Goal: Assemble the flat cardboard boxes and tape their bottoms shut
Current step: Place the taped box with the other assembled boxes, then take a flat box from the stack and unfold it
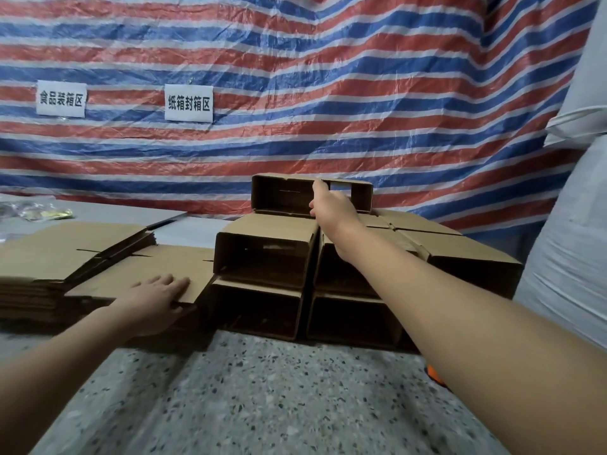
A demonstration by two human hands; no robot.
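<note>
Assembled brown cardboard boxes lie on their sides in a stack (262, 257) at the centre, open ends facing me. On top of the stack sits one more assembled box (282, 193). My right hand (331, 205) reaches out to it, fingers on its upper front edge; whether it grips the box is unclear. To the left lies a pile of flat cardboard boxes (65, 254). My left hand (157, 295) lies palm down, fingers spread, on the top flat box (170, 264) at its near right corner.
A red, white and blue striped tarp (328, 93) hangs behind with two paper signs (189, 103). White sacks (571, 224) rise at the right. The speckled stone surface (262, 405) spreads in front. An orange object (433, 376) peeks out under my right forearm.
</note>
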